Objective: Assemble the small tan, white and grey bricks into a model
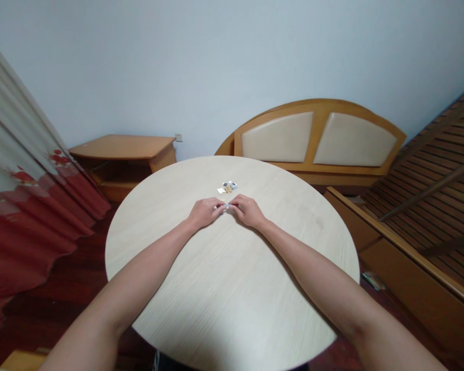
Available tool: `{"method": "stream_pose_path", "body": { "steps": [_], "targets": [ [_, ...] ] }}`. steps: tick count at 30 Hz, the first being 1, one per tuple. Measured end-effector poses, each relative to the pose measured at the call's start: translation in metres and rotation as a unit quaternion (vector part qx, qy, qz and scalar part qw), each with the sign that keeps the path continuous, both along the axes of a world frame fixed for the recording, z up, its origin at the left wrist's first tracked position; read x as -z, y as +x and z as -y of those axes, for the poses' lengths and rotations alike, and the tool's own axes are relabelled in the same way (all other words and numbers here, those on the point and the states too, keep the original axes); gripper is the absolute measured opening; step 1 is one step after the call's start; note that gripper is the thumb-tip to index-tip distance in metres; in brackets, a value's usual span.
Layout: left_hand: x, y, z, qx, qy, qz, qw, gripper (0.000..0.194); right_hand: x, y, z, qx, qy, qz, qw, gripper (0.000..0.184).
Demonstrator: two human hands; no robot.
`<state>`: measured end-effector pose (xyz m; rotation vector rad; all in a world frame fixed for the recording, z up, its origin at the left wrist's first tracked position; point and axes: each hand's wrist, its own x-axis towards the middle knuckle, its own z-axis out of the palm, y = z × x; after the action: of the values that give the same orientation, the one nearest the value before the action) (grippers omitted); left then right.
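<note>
My left hand point(204, 213) and my right hand point(248, 211) meet near the middle of a round pale wood table point(232, 288). Their fingertips pinch a small whitish object point(227, 206) from both sides, and it is mostly hidden by my fingers. I cannot tell what it is. Just beyond my fingers lies a small cluster of items point(227, 187): a white slip, a tan piece and dark-and-silver pieces. They are too small to name and do not touch my hands.
Beyond the table stand a low wooden corner cabinet point(121, 147) and a padded wooden headboard point(317, 136). A slatted bed frame point(429, 190) fills the right side, and a red and white curtain point(31, 196) hangs at the left. The floor is dark red wood.
</note>
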<state>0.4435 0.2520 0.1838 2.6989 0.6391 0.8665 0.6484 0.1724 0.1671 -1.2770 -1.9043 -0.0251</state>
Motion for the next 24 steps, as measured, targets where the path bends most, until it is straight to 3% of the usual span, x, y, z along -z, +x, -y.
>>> {"method": "stream_pose_path", "body": {
  "steps": [24],
  "targets": [
    [0.0009,0.0004,0.0022,0.023,0.005,-0.007,1.0,0.019,-0.0024,-0.0012,0.0019,-0.014,0.026,-0.027,0.999,0.009]
  ]
}}
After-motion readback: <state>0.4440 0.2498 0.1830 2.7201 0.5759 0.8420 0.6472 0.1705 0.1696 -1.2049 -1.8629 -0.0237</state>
